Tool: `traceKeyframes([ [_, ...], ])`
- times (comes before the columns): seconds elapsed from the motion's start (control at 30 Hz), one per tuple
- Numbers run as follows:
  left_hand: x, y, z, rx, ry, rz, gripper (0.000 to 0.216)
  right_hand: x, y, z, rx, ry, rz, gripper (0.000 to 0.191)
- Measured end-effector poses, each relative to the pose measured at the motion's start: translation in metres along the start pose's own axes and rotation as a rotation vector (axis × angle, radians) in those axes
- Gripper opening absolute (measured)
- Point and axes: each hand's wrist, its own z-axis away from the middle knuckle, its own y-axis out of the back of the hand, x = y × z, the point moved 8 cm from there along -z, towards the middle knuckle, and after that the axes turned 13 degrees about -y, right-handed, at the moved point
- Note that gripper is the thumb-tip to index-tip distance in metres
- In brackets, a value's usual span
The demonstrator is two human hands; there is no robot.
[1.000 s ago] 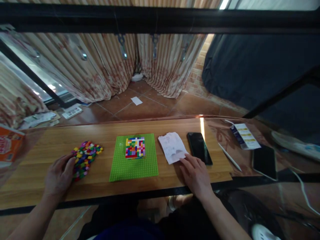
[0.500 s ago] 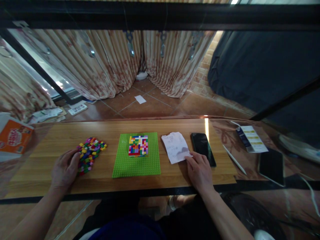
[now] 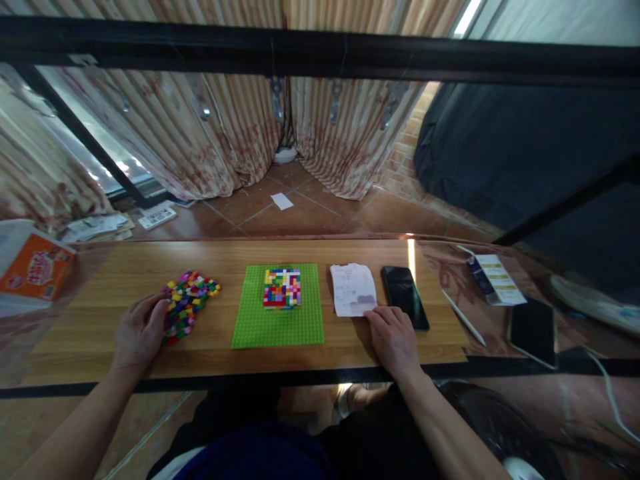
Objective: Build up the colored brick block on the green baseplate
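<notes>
My left hand [image 3: 141,331] rests on the table against the left edge of a pile of small coloured toy bricks [image 3: 193,300]. Its fingers curve loosely, with the thumb apart from them. In the middle lies a green baseplate [image 3: 280,331], bearing a block of multicoloured bricks [image 3: 283,289] built up in its upper part. To the right is a creased paper sheet [image 3: 351,288] with handwriting and a grey patch. My right hand [image 3: 395,339] has its fingertips closed on the sheet's lower right corner; the thumb is mostly hidden.
A black phone [image 3: 406,297] lies just beyond my right hand. Farther right are a white stylus [image 3: 465,319], a folded leaflet box [image 3: 496,279] and a dark tablet [image 3: 533,332]. A tub with an orange label [image 3: 37,267] stands at far left. A black bar [image 3: 320,53] crosses above.
The paper sheet has turned to lie straighter, with my right hand at its corner. My left hand stays by the brick pile. The whole view has shifted slightly.
</notes>
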Motion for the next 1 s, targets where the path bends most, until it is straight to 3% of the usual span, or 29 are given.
traceKeyframes([
  [0.57,-0.008,0.001,0.009,0.043,0.039,0.230,0.054,-0.026,0.002,0.005,0.025,0.093,0.156,0.024],
  [1.0,-0.019,0.003,0.017,0.187,0.079,0.424,0.043,-0.029,0.003,0.018,-0.005,0.134,0.212,0.023],
])
